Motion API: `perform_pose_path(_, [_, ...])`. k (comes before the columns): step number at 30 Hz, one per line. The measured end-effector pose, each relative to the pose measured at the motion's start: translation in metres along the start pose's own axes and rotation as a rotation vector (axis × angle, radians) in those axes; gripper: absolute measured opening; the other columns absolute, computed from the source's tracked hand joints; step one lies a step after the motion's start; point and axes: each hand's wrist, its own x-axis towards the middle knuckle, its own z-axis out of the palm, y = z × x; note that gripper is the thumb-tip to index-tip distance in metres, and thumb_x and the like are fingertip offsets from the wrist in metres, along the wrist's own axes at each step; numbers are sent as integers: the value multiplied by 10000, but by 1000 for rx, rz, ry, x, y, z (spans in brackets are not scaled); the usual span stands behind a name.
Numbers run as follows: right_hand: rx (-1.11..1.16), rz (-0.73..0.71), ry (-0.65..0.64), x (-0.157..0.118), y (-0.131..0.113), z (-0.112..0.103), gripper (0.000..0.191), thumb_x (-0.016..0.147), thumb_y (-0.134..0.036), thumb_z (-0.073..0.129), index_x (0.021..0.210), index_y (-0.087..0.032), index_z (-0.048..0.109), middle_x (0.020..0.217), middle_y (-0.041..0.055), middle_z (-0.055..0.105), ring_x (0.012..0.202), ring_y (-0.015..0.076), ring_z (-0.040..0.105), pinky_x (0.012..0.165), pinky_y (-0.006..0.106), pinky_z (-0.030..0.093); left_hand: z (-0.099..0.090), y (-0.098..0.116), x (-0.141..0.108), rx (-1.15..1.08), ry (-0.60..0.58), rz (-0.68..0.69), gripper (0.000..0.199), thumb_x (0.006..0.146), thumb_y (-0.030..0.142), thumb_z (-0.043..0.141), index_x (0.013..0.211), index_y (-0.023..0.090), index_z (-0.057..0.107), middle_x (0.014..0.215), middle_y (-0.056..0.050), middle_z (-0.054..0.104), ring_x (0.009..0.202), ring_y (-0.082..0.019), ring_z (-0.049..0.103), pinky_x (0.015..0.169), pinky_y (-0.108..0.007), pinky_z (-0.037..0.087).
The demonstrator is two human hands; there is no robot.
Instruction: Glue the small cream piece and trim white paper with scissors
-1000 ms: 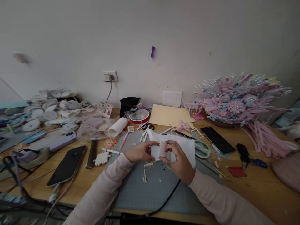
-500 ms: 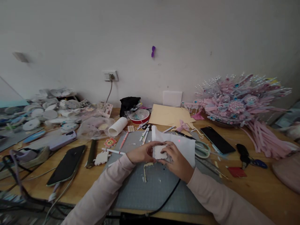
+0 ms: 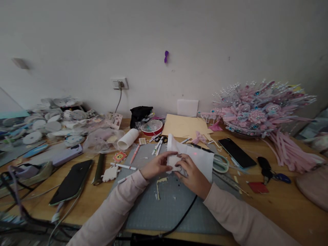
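Note:
Between my two hands is a small off-white piece with a wavy edge, held above the grey cutting mat. My left hand grips its left side with thumb and fingers. From the right, my right hand has its fingers bent over the piece, hiding part of it. Behind the hands a white sheet of paper lies on the mat, with a raised fold at its left. A thin cream offcut rests on the mat just below my left hand.
Scissors, a metal ruler and a phone lie to the right. Several pens are left of centre, near a white scalloped piece. A black cable crosses the mat's front. A pink beaded headdress stands back right.
The piece is turned slightly between my hands, and the fingers have shifted on it. The whole view has moved a little. Things on the table stay in place.

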Motion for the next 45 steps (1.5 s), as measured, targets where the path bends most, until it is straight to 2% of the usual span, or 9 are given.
perform_pose_path(7, [-34,10,-6,0,3,2,163,806,-144,506,954,-172,569,1170,142,458,1080,239,499,946,434,410,5,0,0,259,143,-18,484,692,170,598,1174,146,556,1046,-73,611,567,-70,405,525,-211,315])
perform_pose_path(13, [148,21,173,1,-6,-5,109,789,-263,560,845,-174,590,1020,115,536,1008,230,526,904,394,411,5,5,2,349,239,5,477,673,138,583,1149,134,563,983,-55,603,553,-67,359,531,-210,320])
perform_pose_path(15, [360,143,122,2,-11,-6,220,824,-370,505,749,-176,578,819,67,576,823,190,576,768,334,463,6,8,2,373,282,2,474,662,137,592,1135,128,562,902,-38,595,559,-70,362,522,-204,314])
perform_pose_path(19, [926,634,-145,2,-16,4,488,785,-604,432,657,-153,565,592,19,576,477,113,530,460,233,424,6,10,2,321,300,-38,510,665,163,595,1166,117,511,701,24,520,503,-61,331,463,-192,275])
perform_pose_path(22, [1262,910,-267,1,-16,12,478,785,-590,463,748,-130,591,645,48,643,471,99,565,457,208,429,6,9,3,301,300,-52,468,672,185,599,1129,112,528,606,56,450,472,-53,304,442,-188,236])
perform_pose_path(24, [1419,989,-282,0,-17,14,406,816,-524,480,805,-133,586,665,56,666,504,102,596,502,206,451,6,7,4,316,304,-51,437,662,193,613,1087,107,555,579,62,429,466,-51,290,437,-190,213])
perform_pose_path(33, [1496,926,231,6,-17,13,187,663,-279,720,700,-137,606,602,3,642,548,93,584,541,197,461,13,15,1,89,270,1,451,611,268,688,1018,110,571,711,12,562,565,-73,445,517,-197,330])
perform_pose_path(37, [1416,886,268,7,-14,14,243,608,-314,750,677,-139,596,580,-10,617,529,96,565,516,211,442,13,13,-1,26,263,-6,454,638,338,686,1020,118,577,674,12,580,585,-87,493,541,-205,356])
perform_pose_path(45, [1156,786,304,7,-11,15,407,542,-495,742,610,-144,548,550,-9,600,456,96,533,450,225,412,13,14,0,-82,238,-87,639,552,275,749,1109,105,484,604,52,556,515,-70,477,506,-196,325])
